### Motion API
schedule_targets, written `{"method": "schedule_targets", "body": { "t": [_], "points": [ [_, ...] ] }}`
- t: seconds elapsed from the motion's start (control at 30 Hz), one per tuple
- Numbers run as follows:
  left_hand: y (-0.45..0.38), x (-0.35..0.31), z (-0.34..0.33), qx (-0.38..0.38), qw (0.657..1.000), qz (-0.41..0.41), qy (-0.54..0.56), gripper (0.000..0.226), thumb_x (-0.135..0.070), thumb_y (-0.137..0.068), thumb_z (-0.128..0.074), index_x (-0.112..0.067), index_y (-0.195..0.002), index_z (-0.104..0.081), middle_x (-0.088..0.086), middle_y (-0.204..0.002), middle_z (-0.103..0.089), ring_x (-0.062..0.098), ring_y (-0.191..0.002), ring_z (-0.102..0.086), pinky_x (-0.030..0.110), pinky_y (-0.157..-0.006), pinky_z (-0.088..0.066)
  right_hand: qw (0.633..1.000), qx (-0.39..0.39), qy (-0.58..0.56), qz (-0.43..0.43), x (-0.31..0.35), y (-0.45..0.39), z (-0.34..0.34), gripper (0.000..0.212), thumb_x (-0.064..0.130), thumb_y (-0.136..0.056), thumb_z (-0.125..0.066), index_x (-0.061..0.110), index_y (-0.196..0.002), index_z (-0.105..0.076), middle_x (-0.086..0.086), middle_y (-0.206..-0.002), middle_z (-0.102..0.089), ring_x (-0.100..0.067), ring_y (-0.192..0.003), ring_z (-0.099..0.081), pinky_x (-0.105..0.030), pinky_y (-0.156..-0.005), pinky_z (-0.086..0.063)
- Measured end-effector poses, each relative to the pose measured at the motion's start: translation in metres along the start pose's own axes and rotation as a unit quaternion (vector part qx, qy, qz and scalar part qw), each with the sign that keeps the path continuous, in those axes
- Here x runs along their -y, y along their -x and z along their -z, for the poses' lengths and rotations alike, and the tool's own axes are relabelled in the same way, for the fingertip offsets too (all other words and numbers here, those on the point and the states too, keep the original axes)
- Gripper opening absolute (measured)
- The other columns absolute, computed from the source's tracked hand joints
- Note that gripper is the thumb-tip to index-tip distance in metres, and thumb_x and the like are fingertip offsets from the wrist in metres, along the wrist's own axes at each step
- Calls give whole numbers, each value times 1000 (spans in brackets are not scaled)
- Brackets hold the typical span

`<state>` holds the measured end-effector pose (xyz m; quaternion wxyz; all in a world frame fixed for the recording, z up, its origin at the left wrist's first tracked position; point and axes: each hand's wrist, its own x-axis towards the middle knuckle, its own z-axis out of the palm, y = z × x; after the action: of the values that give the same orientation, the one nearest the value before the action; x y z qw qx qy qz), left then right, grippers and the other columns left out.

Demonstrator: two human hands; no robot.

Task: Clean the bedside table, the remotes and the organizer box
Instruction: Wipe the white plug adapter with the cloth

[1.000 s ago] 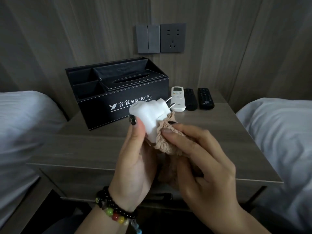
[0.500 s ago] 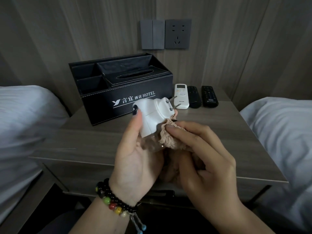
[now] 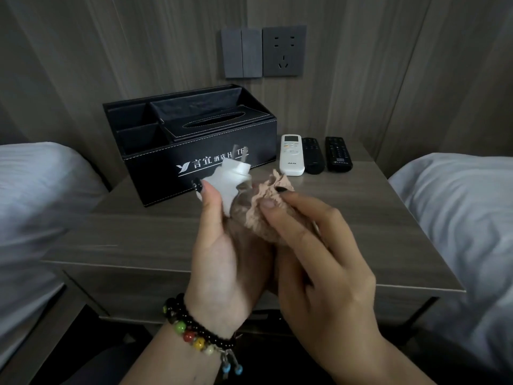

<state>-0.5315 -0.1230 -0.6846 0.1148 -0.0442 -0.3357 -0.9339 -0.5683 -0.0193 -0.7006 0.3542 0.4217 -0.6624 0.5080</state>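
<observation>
My left hand (image 3: 222, 254) grips a white plug-in device (image 3: 231, 179) with two metal prongs pointing up, held above the wooden bedside table (image 3: 144, 240). My right hand (image 3: 319, 259) pinches a crumpled pink cloth (image 3: 268, 204) against the device's lower side. Behind them the black organizer box (image 3: 155, 168) with a tissue slot stands at the table's back left. A white remote (image 3: 291, 155) and two black remotes (image 3: 313, 155) (image 3: 338, 154) lie side by side at the back right.
Beds with white bedding flank the table, one at the left (image 3: 36, 195) and one at the right (image 3: 458, 207). A grey wall switch (image 3: 241, 53) and socket (image 3: 284, 51) sit on the wood panel above the box.
The white device has turned in my left hand, its prongs swinging from pointing right to pointing up. The cloth in my right hand has shifted along it.
</observation>
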Motion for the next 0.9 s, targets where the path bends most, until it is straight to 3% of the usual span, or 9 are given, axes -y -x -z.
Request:
{"method": "schedule_targets", "body": {
  "t": [0.1,0.23,0.3,0.37,0.43,0.57,0.67,0.77,0.9],
  "points": [
    [-2,5,-2,-44,998,-26,-38,90,-74,-81,-31,-1,-122,-61,14,-111,-68,24,-108,-64,34,-96,-51,999,-8,8,-32,-5,-3,1,32,-12,-87,-57,0,-115,-68,-16,-117,-62,-17,-112,-61,-22,-95,-49],
    [-3,4,-5,-58,998,-5,-37,97,-78,-78,-33,6,-116,-62,17,-106,-70,24,-95,-70,35,-80,-58,1000,1,15,11,2,2,-1,26,6,-100,-47,0,-115,-68,-20,-117,-62,-28,-111,-63,-35,-88,-54],
    [-5,-1,-7,-71,997,-5,-15,98,-78,-79,-34,5,-128,-54,20,-120,-65,26,-105,-67,39,-90,-54,1000,-3,19,14,-1,0,0,24,2,-97,-51,1,-114,-69,-19,-117,-62,-27,-110,-63,-33,-88,-54],
    [-6,-5,-10,-55,998,-8,-8,98,-75,-80,-36,2,-141,-42,21,-137,-52,28,-126,-53,41,-109,-39,1000,-12,24,4,-6,-3,3,28,-9,-89,-58,0,-114,-68,-18,-116,-62,-23,-110,-63,-29,-92,-52],
    [-7,-8,-8,-58,998,-1,-1,92,-72,-78,-44,-2,-137,-45,15,-139,-51,24,-131,-47,40,-113,-32,1000,-14,12,-9,-8,-5,5,35,-17,-83,-58,-2,-113,-68,-18,-114,-62,-18,-109,-62,-23,-94,-48],
    [-7,-12,0,-61,998,-11,-3,71,-68,-78,-50,-5,-106,-66,11,-113,-63,22,-107,-62,35,-104,-45,994,-10,-83,-69,-6,-8,6,40,-14,-82,-47,1,-113,-68,-9,-115,-61,-7,-110,-60,-16,-91,-46],
    [-5,-16,-1,-54,997,-6,-60,78,-68,-80,-41,-4,-113,-69,13,-114,-66,22,-110,-62,37,-105,-44,984,10,-134,-119,-4,-11,9,46,-18,-75,-49,4,-110,-69,-6,-111,-63,-1,-106,-61,-8,-85,-44],
    [-4,-18,-2,-54,996,-14,-69,82,-66,-80,-42,-2,-128,-59,16,-126,-62,24,-118,-60,39,-106,-42,970,31,-186,-154,3,-12,11,49,-20,-73,-48,5,-110,-69,-5,-110,-66,2,-104,-62,-6,-82,-45],
    [-2,-14,-3,-47,989,-54,-132,76,-63,-86,-36,-6,-129,-59,11,-121,-67,19,-111,-65,32,-93,-53,935,46,-242,-255,5,-16,12,53,-20,-75,-48,16,-107,-71,4,-104,-71,1,-99,-65,-7,-82,-46]
  ]
}}
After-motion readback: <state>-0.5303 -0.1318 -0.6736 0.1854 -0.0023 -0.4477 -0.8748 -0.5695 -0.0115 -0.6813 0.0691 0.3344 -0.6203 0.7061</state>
